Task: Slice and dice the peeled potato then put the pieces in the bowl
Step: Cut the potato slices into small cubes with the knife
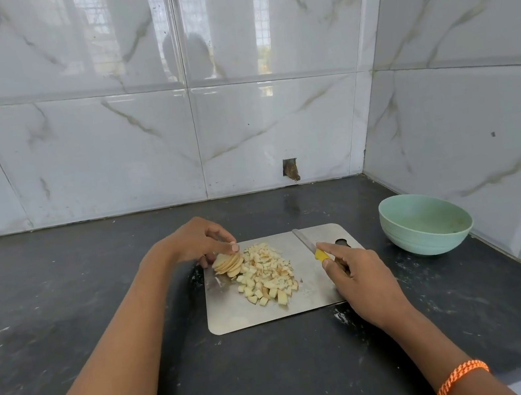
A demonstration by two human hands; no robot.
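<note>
A steel cutting board (pixel 231 314) lies on the dark counter. On its upper left leans a stack of round potato slices (pixel 228 263), and my left hand (pixel 199 241) pinches that stack from above with curled fingers. A heap of diced potato pieces (pixel 265 274) spreads to the right of the slices. My right hand (pixel 359 279) grips a knife (pixel 307 244) by its yellow handle, forefinger stretched along the top, blade pointing away over the board's right side and clear of the potato. A pale green bowl (pixel 425 222) stands to the right of the board and looks empty.
The black stone counter (pixel 61 302) runs left and toward me. White marble-look tiled walls (pixel 237 114) close off the back and the right side, meeting in a corner behind the bowl. A small hole (pixel 290 169) sits low in the back wall.
</note>
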